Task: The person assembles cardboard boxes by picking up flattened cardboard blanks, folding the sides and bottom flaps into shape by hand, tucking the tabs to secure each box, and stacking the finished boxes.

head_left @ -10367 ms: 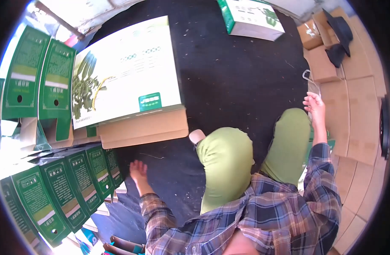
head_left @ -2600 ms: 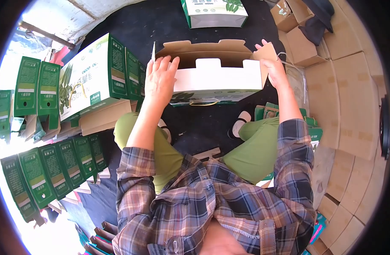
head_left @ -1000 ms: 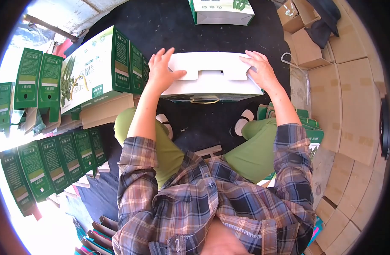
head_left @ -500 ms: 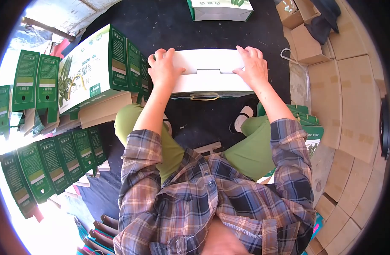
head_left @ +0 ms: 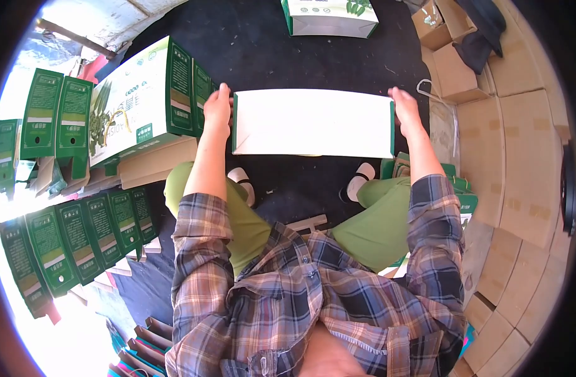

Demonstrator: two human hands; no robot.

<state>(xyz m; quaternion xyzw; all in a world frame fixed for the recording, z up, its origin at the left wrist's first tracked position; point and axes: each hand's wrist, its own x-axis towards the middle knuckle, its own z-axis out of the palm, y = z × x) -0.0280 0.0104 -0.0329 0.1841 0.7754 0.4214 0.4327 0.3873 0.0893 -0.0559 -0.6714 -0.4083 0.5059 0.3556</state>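
Observation:
A carton (head_left: 313, 122) with green edges is between my hands, its plain white face turned toward me. My left hand (head_left: 218, 112) presses against its left end, the thumb pointing up and the other fingers mostly hidden behind the edge. At the opposite end, my right hand (head_left: 407, 111) grips in the same way, its fingers partly out of sight. The carton sits in front of my knees, above the dark floor; whether it touches the floor I cannot tell.
Printed green-and-white cartons (head_left: 134, 100) stand at the left, with a row of green boxes (head_left: 87, 242) nearer me. Another printed carton (head_left: 332, 17) lies ahead on the dark floor covering (head_left: 256, 44). Brown cardboard boxes (head_left: 529, 163) line the right side.
My hands have shifted from the carton's slotted top to its two ends. The carton has turned, so a plain white face shows where the tab and the yellow cord were.

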